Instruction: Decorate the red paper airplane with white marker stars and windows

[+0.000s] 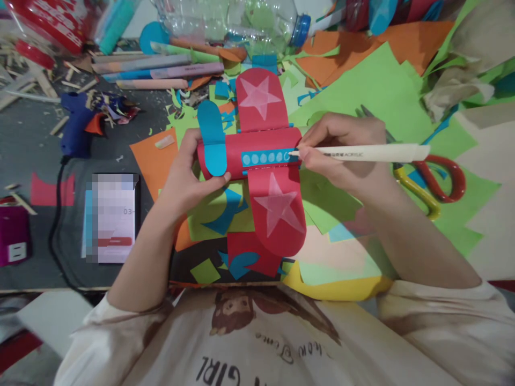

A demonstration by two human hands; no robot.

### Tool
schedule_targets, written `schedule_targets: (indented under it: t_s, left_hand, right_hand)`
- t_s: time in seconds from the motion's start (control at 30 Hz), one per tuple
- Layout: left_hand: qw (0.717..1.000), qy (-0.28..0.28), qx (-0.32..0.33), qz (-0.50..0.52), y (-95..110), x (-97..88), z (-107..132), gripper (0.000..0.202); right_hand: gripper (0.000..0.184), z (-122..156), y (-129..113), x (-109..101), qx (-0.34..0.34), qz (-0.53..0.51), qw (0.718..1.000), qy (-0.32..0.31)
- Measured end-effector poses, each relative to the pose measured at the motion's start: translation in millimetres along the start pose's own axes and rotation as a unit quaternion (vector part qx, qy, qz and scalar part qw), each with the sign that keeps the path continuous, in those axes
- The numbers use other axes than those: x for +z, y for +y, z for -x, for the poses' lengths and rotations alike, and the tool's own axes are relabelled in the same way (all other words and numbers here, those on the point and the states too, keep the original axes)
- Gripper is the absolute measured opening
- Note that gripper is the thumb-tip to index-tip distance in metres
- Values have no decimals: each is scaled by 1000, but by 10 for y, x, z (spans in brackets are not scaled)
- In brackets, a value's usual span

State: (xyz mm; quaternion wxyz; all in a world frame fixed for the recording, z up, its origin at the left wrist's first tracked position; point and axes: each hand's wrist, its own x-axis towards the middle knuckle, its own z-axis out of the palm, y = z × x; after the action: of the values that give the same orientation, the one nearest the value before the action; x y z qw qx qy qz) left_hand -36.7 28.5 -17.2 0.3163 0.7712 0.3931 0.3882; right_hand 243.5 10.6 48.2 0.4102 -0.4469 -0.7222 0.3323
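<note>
You draw on a red paper plane (265,140)

Your left hand (187,182) holds the plane's left end. The plane sits between both your hands. Its blue strip (267,158) meets the tip of a white pen (370,154), pinched in your right hand (350,133). Scissors (458,177) lie just right of that hand.

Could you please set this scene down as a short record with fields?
Left hand: the left hand holds the red paper plane near its blue tail piece
Right hand: the right hand grips a white marker, tip at the blue strip
Strip: five filled pale circles, a sixth in outline
Wings: one pale star on each
Right side: scissors, partly hidden by the right arm
Left side: glue gun, phone
Far side: clear bottle, blue cap
</note>
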Motion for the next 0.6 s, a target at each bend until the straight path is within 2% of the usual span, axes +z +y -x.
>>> schedule_targets:
  t_s: [0.13,0.27,0.43,0.6]
  left_hand:
    - [1000,3,27,-12,0,-11,-7,57]
    - [999,7,44,-15,-2,-9,-19,57]
    - [999,12,33,-10,-4,0,-31,56]
    - [999,19,29,-9,6,1,-26,57]
  right_hand:
    - [21,28,36,30,-16,-3,1000,10]
    - [19,31,24,43,-2,-20,1000,9]
    - [18,20,-23,33,24,-32,999,-7]
    - [20,25,-17,11,14,-19,999,-22]
